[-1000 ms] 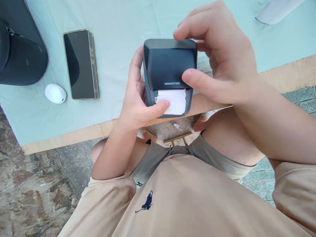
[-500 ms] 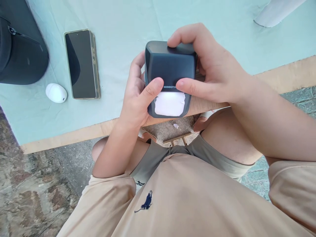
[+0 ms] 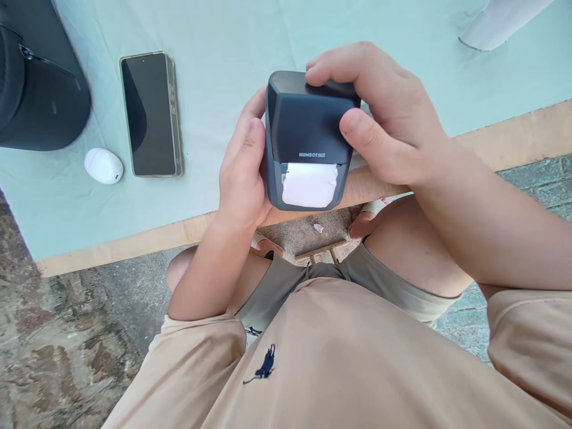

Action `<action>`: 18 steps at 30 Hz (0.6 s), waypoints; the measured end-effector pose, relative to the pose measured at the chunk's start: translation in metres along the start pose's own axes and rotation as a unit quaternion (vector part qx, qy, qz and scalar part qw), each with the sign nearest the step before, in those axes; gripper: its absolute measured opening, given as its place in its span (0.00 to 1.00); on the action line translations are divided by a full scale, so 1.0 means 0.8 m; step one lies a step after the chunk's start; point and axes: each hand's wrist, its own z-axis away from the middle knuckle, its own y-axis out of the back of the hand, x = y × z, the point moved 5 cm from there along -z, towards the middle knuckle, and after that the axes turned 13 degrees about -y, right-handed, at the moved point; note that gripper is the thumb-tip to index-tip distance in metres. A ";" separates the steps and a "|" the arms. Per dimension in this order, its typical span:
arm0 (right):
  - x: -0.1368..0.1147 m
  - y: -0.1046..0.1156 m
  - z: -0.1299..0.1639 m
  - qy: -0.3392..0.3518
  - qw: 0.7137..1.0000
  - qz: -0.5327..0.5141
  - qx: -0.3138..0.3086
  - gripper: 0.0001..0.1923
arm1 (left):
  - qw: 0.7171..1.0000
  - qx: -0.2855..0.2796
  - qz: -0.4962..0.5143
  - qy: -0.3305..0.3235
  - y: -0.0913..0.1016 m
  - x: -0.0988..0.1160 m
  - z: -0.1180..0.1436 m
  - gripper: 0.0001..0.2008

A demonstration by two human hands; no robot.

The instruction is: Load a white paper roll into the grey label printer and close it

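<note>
A dark label printer with NIIMBOT lettering is held over the table's near edge. White label paper with a ragged edge sticks out at its front, below the lettering. My left hand grips the printer's left side, its thumb upright along that side and the other fingers partly hidden behind. My right hand holds the right side, with the index finger on the top back edge and the thumb on the front cover's right part. The printer's underside is hidden.
A phone lies on the pale green tablecloth, beside a white earbud case. A black zippered case stands at the far left. Rolled white paper is at the upper right. The wooden table edge runs above my knees.
Both thumbs have come off the front near the lettering: the left onto the printer's side, the right up and outward. The lettering now shows fully.
</note>
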 end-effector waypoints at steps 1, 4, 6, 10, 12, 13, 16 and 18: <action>0.000 0.000 0.000 -0.001 1.000 -0.004 -0.004 0.25 | 1.000 -0.003 0.000 0.001 0.000 0.001 0.001 0.24; 0.002 0.000 0.001 -0.002 1.000 -0.009 -0.008 0.24 | 1.000 -0.003 0.001 0.002 0.001 0.002 0.004 0.24; 0.002 0.000 0.001 0.003 1.000 -0.010 -0.008 0.24 | 1.000 -0.007 0.002 0.004 0.000 0.002 0.004 0.24; 0.002 0.001 0.001 0.016 1.000 -0.012 -0.012 0.23 | 1.000 -0.009 0.007 0.013 -0.002 0.007 0.003 0.22; 0.002 0.000 0.001 0.020 1.000 -0.007 -0.017 0.24 | 1.000 -0.010 0.003 0.023 -0.002 0.008 0.003 0.22; 0.002 0.000 0.000 0.025 1.000 -0.005 -0.019 0.25 | 1.000 -0.008 -0.002 0.024 -0.001 0.008 0.003 0.23; 0.003 -0.001 0.001 0.043 0.999 -0.005 -0.022 0.27 | 1.000 -0.006 -0.013 0.016 0.004 0.004 0.001 0.26; 0.004 -0.001 0.001 0.050 0.998 0.003 -0.026 0.27 | 1.000 -0.009 -0.013 0.007 0.008 0.001 0.000 0.25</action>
